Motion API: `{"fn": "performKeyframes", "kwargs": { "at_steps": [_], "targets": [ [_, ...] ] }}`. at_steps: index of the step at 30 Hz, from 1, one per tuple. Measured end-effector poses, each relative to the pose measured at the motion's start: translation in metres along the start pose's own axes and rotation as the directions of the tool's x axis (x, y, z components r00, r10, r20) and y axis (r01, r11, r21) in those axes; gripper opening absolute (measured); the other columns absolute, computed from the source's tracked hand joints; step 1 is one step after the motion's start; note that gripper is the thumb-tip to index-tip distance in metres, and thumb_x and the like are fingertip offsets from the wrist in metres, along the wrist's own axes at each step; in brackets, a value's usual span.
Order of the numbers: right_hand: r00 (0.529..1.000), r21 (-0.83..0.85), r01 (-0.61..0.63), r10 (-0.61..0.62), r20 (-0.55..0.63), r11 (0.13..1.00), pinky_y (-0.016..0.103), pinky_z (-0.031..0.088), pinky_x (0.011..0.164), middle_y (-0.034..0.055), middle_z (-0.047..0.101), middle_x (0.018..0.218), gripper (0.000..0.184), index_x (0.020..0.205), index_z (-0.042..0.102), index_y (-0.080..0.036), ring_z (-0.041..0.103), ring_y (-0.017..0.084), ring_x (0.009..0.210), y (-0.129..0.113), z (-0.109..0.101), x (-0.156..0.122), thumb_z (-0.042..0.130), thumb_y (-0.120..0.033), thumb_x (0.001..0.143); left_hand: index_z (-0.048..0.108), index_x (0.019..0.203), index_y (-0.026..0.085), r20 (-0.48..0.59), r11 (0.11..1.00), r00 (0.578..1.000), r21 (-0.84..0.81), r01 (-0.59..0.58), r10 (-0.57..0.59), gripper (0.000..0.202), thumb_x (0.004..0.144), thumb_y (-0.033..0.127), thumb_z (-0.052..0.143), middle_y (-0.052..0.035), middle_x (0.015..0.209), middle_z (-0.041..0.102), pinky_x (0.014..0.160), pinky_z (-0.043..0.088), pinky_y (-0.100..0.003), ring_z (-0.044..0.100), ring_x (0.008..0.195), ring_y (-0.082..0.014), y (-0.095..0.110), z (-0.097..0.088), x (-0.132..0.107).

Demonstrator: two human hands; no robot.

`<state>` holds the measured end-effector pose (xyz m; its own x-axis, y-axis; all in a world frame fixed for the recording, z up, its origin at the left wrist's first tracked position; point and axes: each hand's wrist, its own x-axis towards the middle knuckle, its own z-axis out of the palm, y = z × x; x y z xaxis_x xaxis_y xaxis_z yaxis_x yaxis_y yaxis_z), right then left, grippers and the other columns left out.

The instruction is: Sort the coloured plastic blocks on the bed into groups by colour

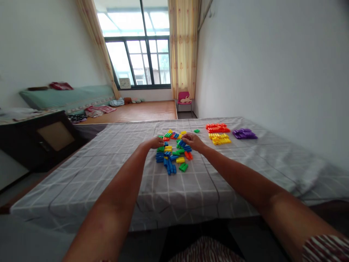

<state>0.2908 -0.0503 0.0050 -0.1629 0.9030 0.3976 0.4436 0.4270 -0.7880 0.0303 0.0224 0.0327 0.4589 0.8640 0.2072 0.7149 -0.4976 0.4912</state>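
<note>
A loose pile of mixed coloured plastic blocks (blue, green, yellow, orange) lies on a grey checked bedsheet. My left hand rests at the pile's left edge with its fingers curled down onto the blocks. At the pile's upper right, my right hand also has its fingers bent onto the blocks. What either hand grips is too small to make out. To the right lie sorted groups: red blocks, yellow blocks and purple blocks. A single green block lies apart.
A white wall runs along the bed's right side. A dark cabinet stands at the left. Beyond are a wooden platform, a small pink chair and a curtained window.
</note>
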Motion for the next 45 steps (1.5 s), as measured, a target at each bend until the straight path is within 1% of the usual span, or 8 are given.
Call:
{"fn": "performKeyframes", "kwargs": {
  "at_steps": [5, 9, 14, 17, 23, 27, 35, 45],
  "targets": [
    [0.988, 0.056, -0.101, 0.107, -0.108, 0.993, 0.023, 0.047, 0.062, 0.0015, 0.063, 0.075, 0.027, 0.088, 0.063, -0.018, 0.056, 0.013, 0.068, 0.017, -0.034, -0.014, 0.060, -0.044, 0.084, 0.076, 0.084, 0.022, -0.022, 0.949, 0.988, 0.278, 0.152, -0.152, 0.026, 0.073, 0.038, 0.059, -0.0068, 0.090, 0.076, 0.069, 0.047, -0.025, 0.066, 0.082, -0.0217, -0.020, -0.021, -0.011],
    [0.943, 0.049, -0.284, 0.289, -0.168, 0.957, 0.020, 0.046, 0.055, 0.0017, 0.063, 0.075, 0.026, 0.091, 0.063, -0.019, 0.054, 0.011, 0.063, 0.033, -0.074, -0.030, 0.056, -0.044, 0.088, 0.076, 0.097, 0.022, -0.139, 0.930, 0.966, 0.272, 0.249, -0.218, 0.035, 0.081, 0.038, 0.049, -0.0077, 0.103, 0.075, 0.074, 0.048, -0.026, 0.067, 0.093, -0.0231, -0.048, -0.012, -0.034],
    [0.970, -0.169, -0.212, 0.228, 0.080, 0.962, 0.022, 0.044, 0.055, 0.0023, 0.067, 0.073, 0.030, 0.087, 0.070, -0.018, 0.054, 0.012, 0.060, 0.050, -0.112, -0.052, 0.060, -0.046, 0.082, 0.074, 0.109, 0.022, -0.279, 0.910, 0.897, 0.142, 0.390, -0.342, 0.040, 0.085, 0.038, 0.046, -0.0064, 0.110, 0.074, 0.080, 0.049, -0.027, 0.066, 0.103, -0.0238, -0.067, 0.007, -0.053],
    [0.982, -0.272, -0.078, 0.122, 0.147, 0.959, 0.026, 0.047, 0.066, 0.0032, 0.070, 0.078, 0.034, 0.084, 0.073, -0.018, 0.060, 0.016, 0.071, 0.060, -0.114, -0.064, 0.059, -0.048, 0.081, 0.073, 0.112, 0.021, -0.289, 0.919, 0.896, 0.108, 0.380, -0.336, 0.041, 0.086, 0.039, 0.046, -0.0061, 0.112, 0.073, 0.083, 0.049, -0.026, 0.066, 0.105, -0.0230, -0.072, 0.009, -0.055],
    [0.997, -0.232, -0.077, 0.077, -0.010, 0.970, 0.032, 0.050, 0.083, 0.0060, 0.073, 0.091, 0.042, 0.091, 0.073, -0.018, 0.066, 0.021, 0.088, 0.072, -0.111, -0.078, 0.052, -0.054, 0.086, 0.073, 0.113, 0.019, -0.267, 0.916, 0.904, 0.137, 0.378, -0.334, 0.042, 0.087, 0.039, 0.046, -0.0084, 0.116, 0.072, 0.087, 0.048, -0.029, 0.065, 0.108, -0.0249, -0.074, 0.008, -0.055],
    [0.991, -0.131, -0.126, 0.129, 0.018, 0.983, 0.035, 0.051, 0.084, 0.0081, 0.072, 0.095, 0.048, 0.093, 0.072, -0.017, 0.066, 0.022, 0.090, 0.069, -0.123, -0.085, 0.053, -0.059, 0.084, 0.073, 0.112, 0.020, -0.276, 0.916, 0.900, 0.123, 0.382, -0.338, 0.040, 0.087, 0.036, 0.047, -0.0070, 0.114, 0.072, 0.086, 0.048, -0.029, 0.065, 0.105, -0.0240, -0.071, 0.009, -0.057],
    [0.947, -0.180, -0.143, 0.187, 0.259, 0.973, 0.037, 0.049, 0.091, 0.0092, 0.069, 0.113, 0.063, 0.119, 0.068, -0.020, 0.062, 0.025, 0.104, 0.069, -0.134, -0.094, 0.079, -0.048, 0.064, 0.073, 0.111, 0.020, -0.285, 0.918, 0.895, 0.102, 0.384, -0.343, 0.041, 0.086, 0.038, 0.046, -0.0047, 0.110, 0.074, 0.083, 0.048, -0.026, 0.066, 0.100, -0.0217, -0.071, 0.009, -0.058],
    [0.946, -0.288, -0.197, 0.259, 0.193, 0.937, 0.039, 0.050, 0.091, 0.0091, 0.069, 0.107, 0.059, 0.115, 0.069, -0.019, 0.063, 0.027, 0.100, 0.079, -0.157, -0.101, 0.074, -0.048, 0.064, 0.073, 0.112, 0.018, -0.277, 0.918, 0.894, 0.084, 0.387, -0.352, 0.043, 0.086, 0.038, 0.046, -0.0060, 0.110, 0.074, 0.084, 0.047, -0.025, 0.066, 0.101, -0.0207, -0.069, 0.009, -0.059]
  ]
}}
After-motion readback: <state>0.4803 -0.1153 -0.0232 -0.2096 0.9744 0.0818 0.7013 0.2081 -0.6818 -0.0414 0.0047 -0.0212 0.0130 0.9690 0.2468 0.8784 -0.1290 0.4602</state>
